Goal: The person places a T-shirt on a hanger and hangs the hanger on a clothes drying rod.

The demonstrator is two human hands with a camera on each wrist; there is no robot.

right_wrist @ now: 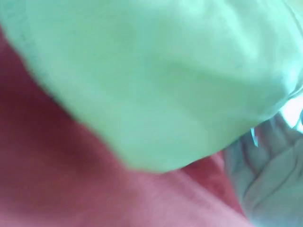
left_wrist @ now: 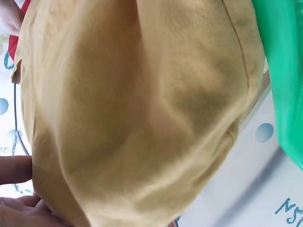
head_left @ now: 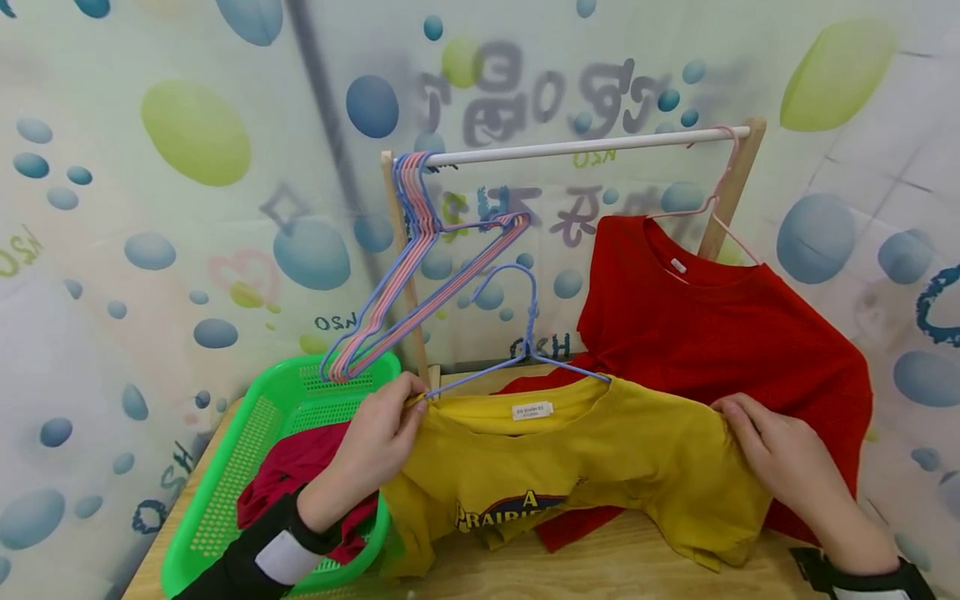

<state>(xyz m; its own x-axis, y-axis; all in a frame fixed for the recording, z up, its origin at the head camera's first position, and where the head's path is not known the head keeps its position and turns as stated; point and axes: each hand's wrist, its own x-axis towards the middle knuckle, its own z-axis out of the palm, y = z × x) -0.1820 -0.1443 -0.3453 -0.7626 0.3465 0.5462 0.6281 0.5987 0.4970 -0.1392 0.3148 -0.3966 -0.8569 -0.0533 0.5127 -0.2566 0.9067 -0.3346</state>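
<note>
A yellow T-shirt [head_left: 645, 450] with printed lettering hangs spread between my two hands. Inside its neck is a blue hanger [head_left: 532, 325], hook up; the lower ends of its arms are hidden by the cloth. My left hand [head_left: 375, 437] pinches the shirt at the left shoulder, beside the hanger's arm. At the opposite shoulder, my right hand [head_left: 783, 454] grips the fabric between thumb and fingers. The left wrist view is mostly filled by the shirt [left_wrist: 132, 113], with fingertips [left_wrist: 16, 169] at its edge. In the right wrist view the cloth looks greenish.
A red T-shirt [head_left: 720, 333] hangs by a pink hanger [head_left: 715, 200] from the white rail [head_left: 570, 151], behind the yellow one. Several blue and pink hangers [head_left: 420, 250] bunch at the rail's left end. Below them, a green basket [head_left: 210, 483] holds dark red cloth [head_left: 288, 471].
</note>
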